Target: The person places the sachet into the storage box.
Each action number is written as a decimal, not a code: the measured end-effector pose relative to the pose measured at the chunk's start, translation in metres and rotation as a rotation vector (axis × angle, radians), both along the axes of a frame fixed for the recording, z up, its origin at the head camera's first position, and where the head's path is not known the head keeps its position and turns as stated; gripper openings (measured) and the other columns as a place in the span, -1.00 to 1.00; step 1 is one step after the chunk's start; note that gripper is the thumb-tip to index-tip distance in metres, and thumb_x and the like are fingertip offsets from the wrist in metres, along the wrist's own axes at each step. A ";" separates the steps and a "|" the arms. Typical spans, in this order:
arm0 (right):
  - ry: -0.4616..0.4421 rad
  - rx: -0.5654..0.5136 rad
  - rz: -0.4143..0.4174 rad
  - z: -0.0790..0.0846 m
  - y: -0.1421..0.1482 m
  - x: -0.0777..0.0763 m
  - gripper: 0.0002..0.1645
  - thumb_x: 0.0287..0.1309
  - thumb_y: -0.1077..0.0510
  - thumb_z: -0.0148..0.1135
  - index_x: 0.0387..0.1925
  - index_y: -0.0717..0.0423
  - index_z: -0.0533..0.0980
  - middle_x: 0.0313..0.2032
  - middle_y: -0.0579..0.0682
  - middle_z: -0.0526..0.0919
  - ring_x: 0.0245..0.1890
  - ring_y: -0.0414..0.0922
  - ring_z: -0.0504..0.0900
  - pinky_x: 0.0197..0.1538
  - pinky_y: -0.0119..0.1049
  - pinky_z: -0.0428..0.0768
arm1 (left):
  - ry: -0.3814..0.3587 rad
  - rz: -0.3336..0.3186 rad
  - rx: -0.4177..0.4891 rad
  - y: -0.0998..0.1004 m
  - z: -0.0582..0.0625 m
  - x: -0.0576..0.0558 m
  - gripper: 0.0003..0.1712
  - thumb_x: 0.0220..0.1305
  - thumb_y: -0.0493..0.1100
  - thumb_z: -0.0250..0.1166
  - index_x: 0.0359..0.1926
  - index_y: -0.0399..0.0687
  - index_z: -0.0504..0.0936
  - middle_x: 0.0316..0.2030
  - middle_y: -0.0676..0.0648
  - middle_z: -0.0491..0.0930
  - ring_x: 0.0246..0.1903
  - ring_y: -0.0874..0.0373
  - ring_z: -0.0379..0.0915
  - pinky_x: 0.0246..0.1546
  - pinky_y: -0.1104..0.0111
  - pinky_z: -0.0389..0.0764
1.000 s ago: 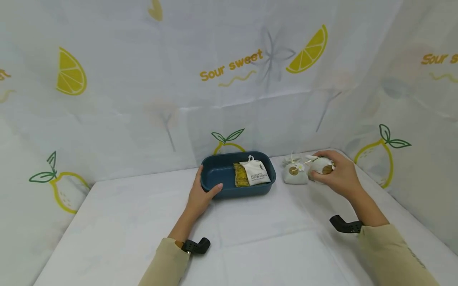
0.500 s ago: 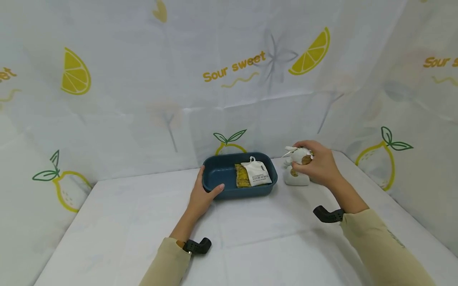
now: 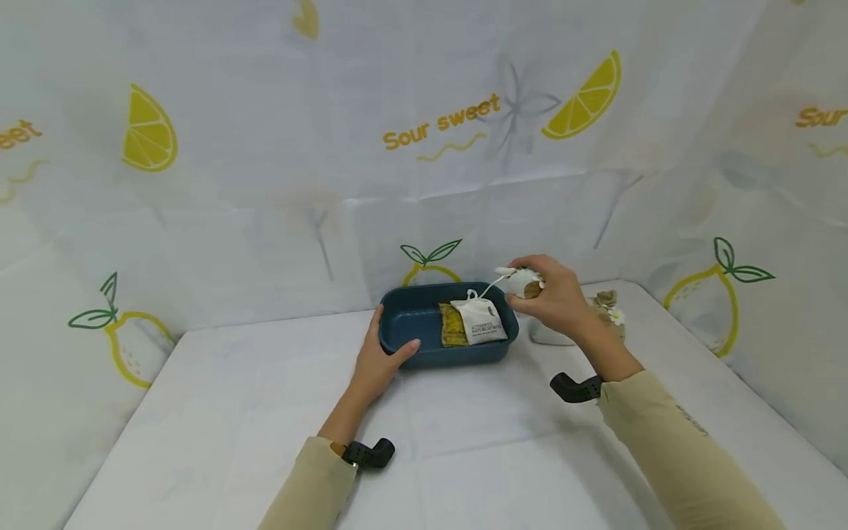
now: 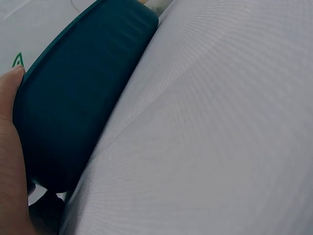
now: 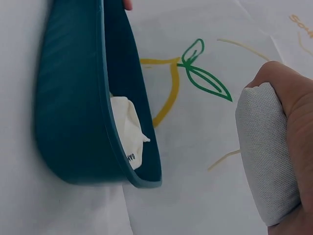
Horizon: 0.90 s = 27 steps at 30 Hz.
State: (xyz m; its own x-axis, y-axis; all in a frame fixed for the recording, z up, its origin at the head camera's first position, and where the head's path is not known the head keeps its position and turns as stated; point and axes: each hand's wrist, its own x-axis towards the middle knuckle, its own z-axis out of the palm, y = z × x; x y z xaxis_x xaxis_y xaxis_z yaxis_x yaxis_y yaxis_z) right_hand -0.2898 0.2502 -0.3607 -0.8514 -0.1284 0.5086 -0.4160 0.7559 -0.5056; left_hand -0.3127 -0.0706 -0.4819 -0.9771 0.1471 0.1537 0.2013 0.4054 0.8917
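My left hand [image 3: 379, 362] grips the left end of a dark blue plastic bin [image 3: 457, 357], its thumb over the front rim. Inside the bin's right half lie a white drawstring pouch [image 3: 482, 324] with printed lettering and a yellow-green packet [image 3: 453, 327] partly under it. My right hand [image 3: 558, 298] pinches a small pale cloth sachet [image 3: 522, 284] with a brown patch, raised beside the bin's right rim. Its white cord trails toward the pouch. In the right wrist view the sachet's woven base [image 5: 264, 152] shows between thumb and fingers.
Another pale sachet [image 3: 547, 335] stands on the white-covered table [image 3: 457, 427] to the right of the bin, partly behind my right hand. Beside it is a sachet with a daisy [image 3: 616, 316], mostly hidden by the wrist. A lemon-printed cloth [image 3: 265, 243] rises behind.
My right hand has lifted the sachet off the table and carried it left, over the neighbouring sachet, to the bin's right rim. My left hand keeps its hold on the bin.
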 end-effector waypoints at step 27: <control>-0.123 0.094 0.106 -0.052 -0.076 -0.031 -0.40 0.26 -0.06 0.39 0.28 0.04 0.54 0.13 0.18 0.54 -0.06 0.07 0.60 -0.01 0.03 0.62 | 0.013 0.008 -0.014 0.000 -0.004 -0.005 0.22 0.15 0.43 0.36 0.63 0.36 -0.17 0.62 -0.02 -0.04 0.60 -0.10 -0.07 0.51 -0.19 0.11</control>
